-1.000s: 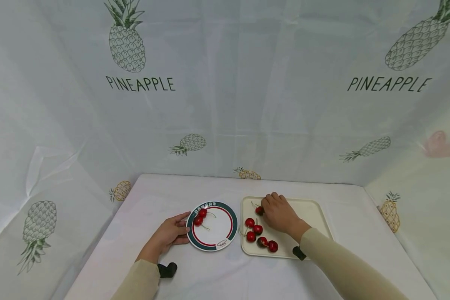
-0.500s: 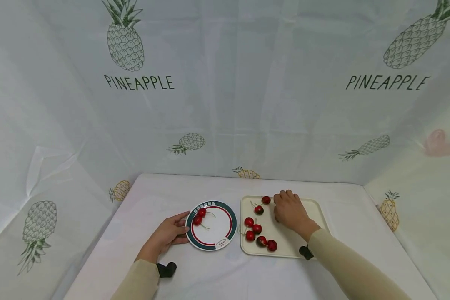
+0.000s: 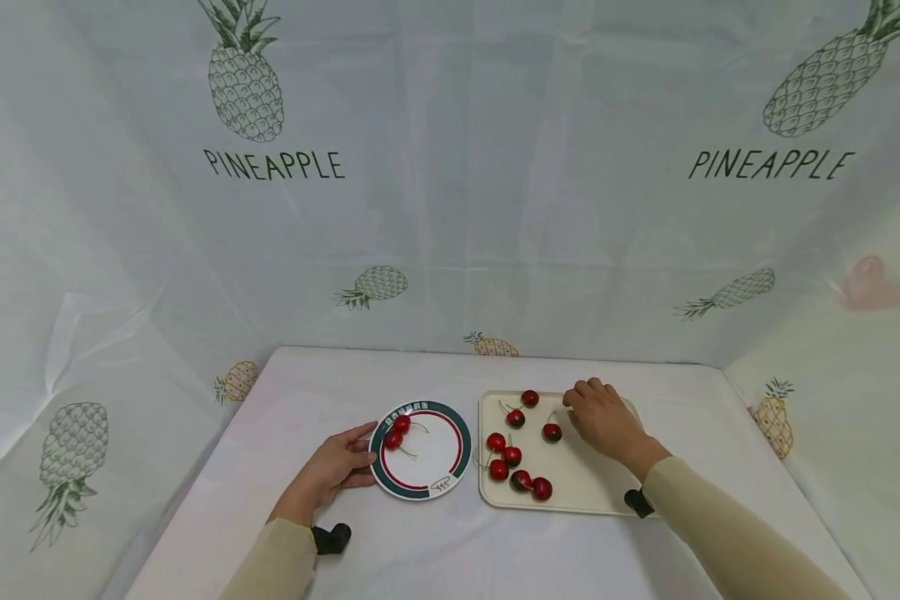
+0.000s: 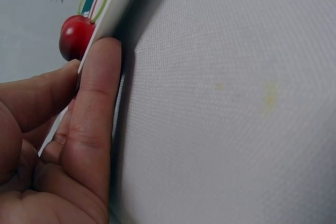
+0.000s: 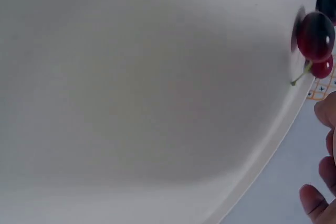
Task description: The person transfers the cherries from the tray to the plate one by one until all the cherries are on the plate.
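Observation:
My left hand [image 3: 336, 462] pinches the left edge of a round white plate [image 3: 442, 454] with a dark green rim band. Up close in the left wrist view, the thumb [image 4: 50, 95] lies on the top side and a finger underneath. Two red cherries [image 3: 393, 439] with stems rest on the plate's upper left. On a cream rectangular tray [image 3: 592, 487] lie several more cherries. Over its upper right part hovers my right hand [image 3: 607, 421], fingers loosely bent and holding nothing visible. Nearest to it sits a dark red cherry [image 3: 552, 432], close by in the right wrist view too.
Plate and tray stand side by side on a white-covered table [image 3: 330, 383], a narrow gap between them. Two cherries [image 3: 529, 398] lie near the tray's far rim, others along its left side. A pineapple-print curtain [image 3: 450, 208] rises behind the table.
My right hand has moved right across the tray, uncovering the cherry at the far rim, then the dark red one nearest it. The left hand stays on the plate.

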A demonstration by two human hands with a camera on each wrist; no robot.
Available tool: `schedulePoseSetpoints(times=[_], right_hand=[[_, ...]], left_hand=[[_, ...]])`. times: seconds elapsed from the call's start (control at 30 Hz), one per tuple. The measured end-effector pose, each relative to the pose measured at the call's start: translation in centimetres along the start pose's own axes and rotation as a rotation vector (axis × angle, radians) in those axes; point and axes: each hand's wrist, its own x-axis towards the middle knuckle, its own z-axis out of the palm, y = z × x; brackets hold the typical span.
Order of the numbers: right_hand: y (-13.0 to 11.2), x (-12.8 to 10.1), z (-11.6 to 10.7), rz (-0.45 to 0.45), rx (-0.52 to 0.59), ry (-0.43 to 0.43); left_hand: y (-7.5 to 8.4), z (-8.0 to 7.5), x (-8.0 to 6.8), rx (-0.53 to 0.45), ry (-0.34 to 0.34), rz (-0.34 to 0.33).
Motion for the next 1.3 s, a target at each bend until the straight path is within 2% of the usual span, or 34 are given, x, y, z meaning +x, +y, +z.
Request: schedulePoseSetpoints(times=[0.23, 0.77, 0.97, 1.3], right_hand=[[0.1, 0.2, 0.6, -0.08, -0.024, -0.041], [-0.4, 1.4, 1.8, -0.179, -0.065, -0.088], [0.1, 0.9, 1.9, -0.176, -0.087, -0.057], [1.0, -0.6, 1.7, -0.145, -0.071, -0.054]], left_hand=[[0.2, -0.1, 0.0, 0.006, -0.001, -0.001], [0.3, 0.0, -0.4, -0.005, 0.002, 0.0], [0.2, 0.1, -0.3, -0.008, -0.002, 0.006], [0.2, 0.0, -0.2, -0.004, 0.005, 0.0]])
